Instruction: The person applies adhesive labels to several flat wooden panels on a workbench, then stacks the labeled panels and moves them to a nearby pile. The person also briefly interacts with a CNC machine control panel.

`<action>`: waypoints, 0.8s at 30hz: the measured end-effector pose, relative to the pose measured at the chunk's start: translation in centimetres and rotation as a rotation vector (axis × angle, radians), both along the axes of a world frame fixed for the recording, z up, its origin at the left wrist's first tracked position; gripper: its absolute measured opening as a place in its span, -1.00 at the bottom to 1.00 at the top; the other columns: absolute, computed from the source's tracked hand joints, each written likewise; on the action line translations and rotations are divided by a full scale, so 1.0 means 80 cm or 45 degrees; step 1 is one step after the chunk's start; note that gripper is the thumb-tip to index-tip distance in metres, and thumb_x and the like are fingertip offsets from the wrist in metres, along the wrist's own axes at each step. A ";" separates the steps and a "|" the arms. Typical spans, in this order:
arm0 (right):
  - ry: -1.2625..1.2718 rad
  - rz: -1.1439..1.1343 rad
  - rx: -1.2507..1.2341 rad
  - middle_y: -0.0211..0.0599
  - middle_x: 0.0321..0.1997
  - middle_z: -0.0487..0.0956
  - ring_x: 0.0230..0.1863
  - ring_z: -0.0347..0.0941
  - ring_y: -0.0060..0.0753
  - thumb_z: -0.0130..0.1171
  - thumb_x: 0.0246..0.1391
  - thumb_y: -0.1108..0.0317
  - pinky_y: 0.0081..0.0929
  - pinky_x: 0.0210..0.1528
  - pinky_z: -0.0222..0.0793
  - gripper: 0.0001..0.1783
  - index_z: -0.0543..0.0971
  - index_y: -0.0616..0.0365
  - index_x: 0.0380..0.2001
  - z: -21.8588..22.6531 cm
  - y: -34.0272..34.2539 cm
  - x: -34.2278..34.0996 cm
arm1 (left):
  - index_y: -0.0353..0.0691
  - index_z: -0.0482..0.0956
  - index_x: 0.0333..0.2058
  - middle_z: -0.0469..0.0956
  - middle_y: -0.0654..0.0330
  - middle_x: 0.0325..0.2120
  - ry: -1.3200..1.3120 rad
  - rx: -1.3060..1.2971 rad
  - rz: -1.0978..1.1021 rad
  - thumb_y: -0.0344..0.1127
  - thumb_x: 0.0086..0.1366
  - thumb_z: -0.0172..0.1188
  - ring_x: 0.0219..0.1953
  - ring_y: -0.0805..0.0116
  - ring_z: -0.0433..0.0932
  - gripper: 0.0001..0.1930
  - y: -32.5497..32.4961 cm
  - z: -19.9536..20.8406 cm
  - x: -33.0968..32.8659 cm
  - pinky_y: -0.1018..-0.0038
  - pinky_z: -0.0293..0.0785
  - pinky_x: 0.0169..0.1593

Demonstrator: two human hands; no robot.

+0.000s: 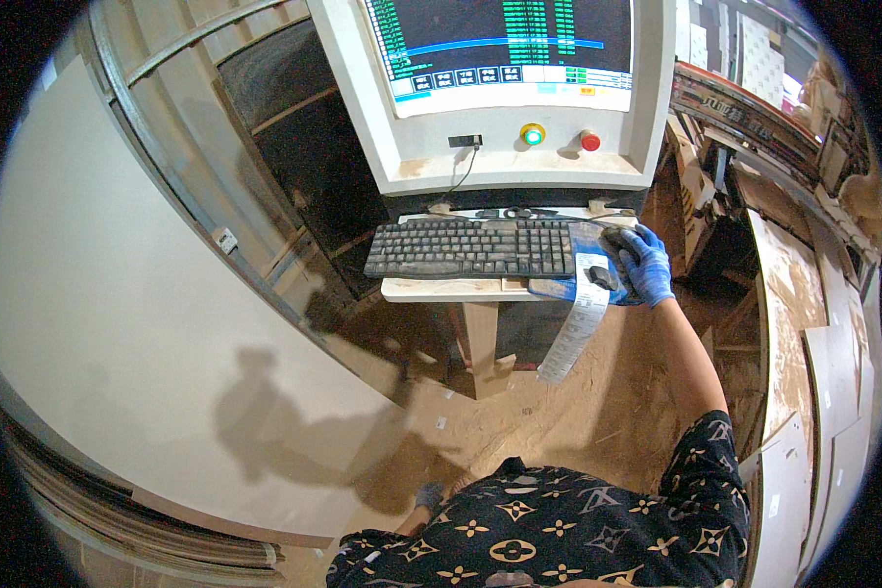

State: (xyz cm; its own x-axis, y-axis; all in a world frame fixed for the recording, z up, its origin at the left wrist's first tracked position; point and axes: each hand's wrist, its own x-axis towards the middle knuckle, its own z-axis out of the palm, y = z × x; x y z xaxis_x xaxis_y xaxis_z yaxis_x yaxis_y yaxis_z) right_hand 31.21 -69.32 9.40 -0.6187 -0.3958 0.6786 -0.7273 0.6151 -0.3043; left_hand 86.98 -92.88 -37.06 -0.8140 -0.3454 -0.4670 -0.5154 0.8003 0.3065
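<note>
Evidently, R fingers point(642, 241) are close together and curved round the dark mouse point(617, 236), thumb along its near side. R hand point(651, 274), in a blue glove, is at the RH end of the shelf point(416, 290). Mouse sits there on a blue mat point(554, 288), just beside the keyboard point(475, 248); kbd is black, visibly dusty. Near the hand, a small dark object point(603, 278), type unclear, lies on a white paper strip point(570, 338), which hangs over the front edge. L hand point(429, 497), also gloved, is low, well apart from the shelf, partly behind the patterned shirt point(559, 534); cannot tell if its fingers are apart or together.

Above kbd: off-white console point(416, 169) w/ lit screen point(490, 34), green btn point(532, 135), red btn point(590, 141) to its R, and a cable point(468, 165) plugged in L of both. Further out: lg. pale panel point(137, 294) on L side, boards point(794, 323) on R side, dusty brown floor point(519, 421) below.
</note>
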 end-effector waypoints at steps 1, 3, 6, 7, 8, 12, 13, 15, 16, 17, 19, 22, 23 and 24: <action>0.011 0.000 0.000 -0.24 0.08 0.36 0.04 0.28 -0.05 0.19 -0.15 0.28 -0.25 0.07 0.20 -0.59 0.52 -0.13 -0.11 0.000 0.000 0.001 | -0.16 0.47 -0.11 0.42 0.06 -0.07 0.024 -0.041 -0.051 -0.14 0.01 0.14 -0.01 0.08 0.37 -0.56 0.000 -0.005 0.001 0.27 0.29 0.02; -0.025 0.001 0.003 -0.24 0.08 0.36 0.04 0.28 -0.05 0.18 -0.15 0.28 -0.25 0.07 0.20 -0.59 0.52 -0.13 -0.12 0.001 0.000 0.002 | -0.14 0.43 -0.06 0.38 0.10 0.00 0.076 -0.091 -0.109 -0.14 0.01 0.13 0.05 0.11 0.33 -0.53 0.001 -0.016 0.005 0.29 0.24 0.08; -0.007 0.003 0.011 -0.23 0.08 0.37 0.04 0.28 -0.04 0.19 -0.15 0.28 -0.25 0.08 0.20 -0.59 0.52 -0.13 -0.12 0.002 0.000 0.004 | -0.11 0.41 -0.02 0.35 0.13 0.04 0.126 -0.076 -0.087 -0.16 0.02 0.13 0.09 0.13 0.29 -0.51 0.003 -0.027 0.014 0.31 0.19 0.14; 0.006 -0.003 0.015 -0.23 0.08 0.37 0.04 0.28 -0.04 0.19 -0.15 0.27 -0.25 0.08 0.20 -0.60 0.52 -0.13 -0.12 0.002 0.000 0.005 | -0.11 0.42 -0.03 0.36 0.12 0.03 0.145 -0.109 -0.104 -0.16 0.02 0.13 0.08 0.12 0.29 -0.52 0.003 -0.029 0.016 0.30 0.19 0.14; 0.012 -0.003 0.016 -0.23 0.08 0.37 0.04 0.28 -0.04 0.19 -0.15 0.27 -0.26 0.08 0.20 -0.60 0.52 -0.14 -0.13 0.002 0.000 0.005 | -0.10 0.43 -0.04 0.37 0.12 0.02 0.164 -0.141 -0.121 -0.17 0.02 0.13 0.08 0.11 0.30 -0.54 0.004 -0.031 0.018 0.30 0.19 0.13; 0.007 -0.016 0.003 -0.24 0.08 0.37 0.04 0.28 -0.05 0.19 -0.14 0.26 -0.26 0.08 0.20 -0.61 0.52 -0.16 -0.13 0.001 -0.002 0.005 | -0.10 0.43 -0.06 0.39 0.09 -0.01 0.021 -0.060 -0.080 -0.18 0.03 0.12 0.05 0.10 0.32 -0.56 0.003 -0.031 0.020 0.29 0.24 0.09; 0.035 -0.013 -0.015 -0.24 0.08 0.37 0.04 0.29 -0.05 0.19 -0.14 0.26 -0.27 0.08 0.20 -0.61 0.52 -0.16 -0.13 0.001 -0.002 0.005 | -0.10 0.44 -0.06 0.39 0.09 -0.02 0.021 -0.073 -0.078 -0.18 0.03 0.12 0.04 0.10 0.33 -0.56 0.002 -0.031 0.020 0.29 0.25 0.08; 0.013 -0.014 -0.027 -0.24 0.08 0.37 0.03 0.29 -0.05 0.18 -0.13 0.26 -0.28 0.08 0.20 -0.62 0.52 -0.17 -0.13 0.000 -0.002 0.006 | -0.11 0.44 -0.07 0.40 0.07 -0.03 0.021 -0.089 -0.076 -0.18 0.04 0.12 0.03 0.10 0.34 -0.58 0.002 -0.031 0.021 0.29 0.27 0.06; 0.036 -0.013 -0.029 -0.24 0.08 0.37 0.03 0.29 -0.04 0.18 -0.13 0.27 -0.28 0.08 0.21 -0.62 0.52 -0.17 -0.13 0.000 -0.002 0.006 | -0.11 0.44 -0.08 0.40 0.07 -0.04 0.028 -0.099 -0.080 -0.19 0.04 0.12 0.02 0.11 0.35 -0.58 0.002 -0.031 0.021 0.29 0.28 0.04; 0.043 -0.011 -0.031 -0.24 0.07 0.38 0.03 0.29 -0.04 0.18 -0.13 0.27 -0.28 0.08 0.21 -0.62 0.52 -0.17 -0.13 0.000 -0.001 0.006 | -0.11 0.44 -0.08 0.41 0.06 -0.05 0.033 -0.113 -0.081 -0.19 0.04 0.12 0.01 0.11 0.35 -0.59 0.002 -0.030 0.022 0.29 0.29 0.03; 0.048 -0.023 -0.019 -0.24 0.07 0.38 0.04 0.30 -0.05 0.17 -0.14 0.32 -0.29 0.09 0.22 -0.61 0.51 -0.14 -0.13 0.000 0.000 0.006 | -0.11 0.44 -0.09 0.41 0.05 -0.06 0.071 -0.148 -0.082 -0.19 0.05 0.12 0.00 0.11 0.36 -0.60 0.003 -0.029 0.023 0.29 0.32 0.01; 0.048 -0.049 0.003 -0.25 0.08 0.37 0.04 0.30 -0.06 0.16 -0.15 0.41 -0.31 0.10 0.24 -0.58 0.50 -0.10 -0.11 -0.002 0.001 0.006 | -0.14 0.46 -0.13 0.44 0.05 -0.10 0.147 0.091 0.174 -0.21 0.05 0.11 -0.03 0.10 0.39 -0.63 0.001 -0.026 0.023 0.29 0.34 -0.01; 0.050 -0.046 -0.003 -0.25 0.08 0.37 0.04 0.30 -0.06 0.16 -0.16 0.41 -0.30 0.09 0.24 -0.58 0.51 -0.11 -0.11 -0.003 0.000 0.006 | -0.15 0.46 -0.15 0.45 0.05 -0.12 0.052 0.079 0.137 -0.21 0.05 0.12 -0.04 0.10 0.40 -0.64 0.000 -0.025 0.022 0.29 0.35 -0.02; 0.053 -0.035 -0.014 -0.25 0.07 0.37 0.04 0.30 -0.06 0.16 -0.16 0.41 -0.30 0.09 0.24 -0.58 0.51 -0.11 -0.12 -0.003 0.000 0.005 | -0.16 0.46 -0.16 0.46 0.05 -0.13 0.016 -0.034 -0.026 -0.22 0.04 0.12 -0.05 0.09 0.40 -0.65 -0.001 -0.023 0.020 0.29 0.35 -0.03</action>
